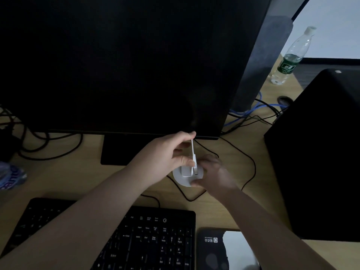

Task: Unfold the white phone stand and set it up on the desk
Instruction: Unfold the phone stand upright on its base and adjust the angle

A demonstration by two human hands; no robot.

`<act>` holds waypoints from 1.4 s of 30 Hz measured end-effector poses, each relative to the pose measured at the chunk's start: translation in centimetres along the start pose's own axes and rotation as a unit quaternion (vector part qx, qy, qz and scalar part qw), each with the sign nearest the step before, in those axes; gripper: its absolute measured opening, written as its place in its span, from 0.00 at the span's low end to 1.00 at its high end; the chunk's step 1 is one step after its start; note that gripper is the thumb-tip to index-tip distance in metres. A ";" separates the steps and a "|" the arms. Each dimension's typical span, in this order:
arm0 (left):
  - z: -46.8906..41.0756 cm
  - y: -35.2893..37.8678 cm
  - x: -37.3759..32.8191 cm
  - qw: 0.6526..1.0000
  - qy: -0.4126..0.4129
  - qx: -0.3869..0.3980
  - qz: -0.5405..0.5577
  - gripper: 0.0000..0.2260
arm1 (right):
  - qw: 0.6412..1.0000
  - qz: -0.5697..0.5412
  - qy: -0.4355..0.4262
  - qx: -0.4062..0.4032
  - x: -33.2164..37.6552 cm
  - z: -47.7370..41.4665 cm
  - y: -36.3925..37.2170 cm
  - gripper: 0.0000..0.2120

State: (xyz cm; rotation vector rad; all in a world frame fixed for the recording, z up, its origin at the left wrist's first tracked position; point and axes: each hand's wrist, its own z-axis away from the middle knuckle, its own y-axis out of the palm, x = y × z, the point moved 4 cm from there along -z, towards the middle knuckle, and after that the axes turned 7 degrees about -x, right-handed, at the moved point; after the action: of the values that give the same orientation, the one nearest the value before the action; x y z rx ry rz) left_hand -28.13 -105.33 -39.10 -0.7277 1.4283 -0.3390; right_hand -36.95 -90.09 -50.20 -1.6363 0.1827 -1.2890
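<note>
The white phone stand (186,173) has a round base resting on the wooden desk (81,172), just in front of the monitor. Its thin white plate stands raised, nearly upright, above the base. My left hand (169,152) pinches the top edge of that plate with a fingertip and presses the hinge with the thumb. My right hand (212,173) grips the right side and front rim of the round base. Part of the base is hidden under both hands.
A large dark monitor (126,65) and its foot stand right behind the stand. A black keyboard (136,238) lies in front, a phone (212,248) at its right. A black box (319,152) stands right, a plastic bottle (290,59) far right. Black cables (249,164) lie around.
</note>
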 end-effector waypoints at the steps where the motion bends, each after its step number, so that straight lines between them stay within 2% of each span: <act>1: -0.2 0.1 -0.3 1.000 0.002 0.000 -0.002 0.31 | 1.000 0.002 -0.003 0.001 0.1 0.0 -0.1 0.24; 15: -1.1 1.6 -2.5 0.999 0.001 -0.009 -0.046 0.31 | 0.999 0.037 0.014 0.019 0.9 -0.3 -0.4 0.26; 19: -1.9 2.7 -3.8 0.995 0.023 0.008 -0.100 0.32 | 0.998 -0.012 0.063 0.019 0.2 -0.3 0.0 0.31; 21: -2.3 3.2 -4.2 0.992 0.032 0.013 -0.123 0.33 | 0.995 -0.036 0.085 0.023 -0.3 -0.2 0.2 0.29; 25: -2.4 2.9 -3.8 0.990 0.047 0.001 -0.129 0.32 | 0.999 -0.009 0.043 0.024 -0.4 0.0 0.0 0.27; 28: -1.7 2.2 -2.5 0.996 0.033 0.009 -0.077 0.32 | 0.999 0.038 -0.022 0.003 0.1 0.2 -0.4 0.26; 31: -1.2 2.2 -1.5 0.999 0.020 0.032 -0.031 0.34 | 0.998 0.018 -0.058 -0.010 -0.2 0.9 -0.6 0.26; 34: -1.0 2.4 -1.1 0.998 0.012 0.046 -0.030 0.36 | 0.998 -0.033 -0.028 -0.042 -1.1 2.0 -1.3 0.27; 38: -1.0 2.1 -1.1 0.998 0.017 0.031 -0.055 0.35 | 0.982 -0.064 -0.010 -0.178 -2.3 3.8 -3.2 0.19; 40: -1.1 1.8 -1.2 0.997 0.016 0.007 -0.079 0.33 | 0.978 -0.089 -0.010 -0.189 -2.1 4.6 -3.8 0.17; 42: -1.1 1.4 -1.2 0.993 0.016 -0.025 -0.111 0.28 | 0.980 -0.116 -0.004 -0.162 -1.8 5.0 -4.0 0.16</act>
State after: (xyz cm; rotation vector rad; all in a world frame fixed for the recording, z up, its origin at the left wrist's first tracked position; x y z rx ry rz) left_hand -29.66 -103.84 -39.05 -0.9281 1.3922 -0.4892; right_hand -35.41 -84.01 -47.97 -1.9851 0.2106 -1.4874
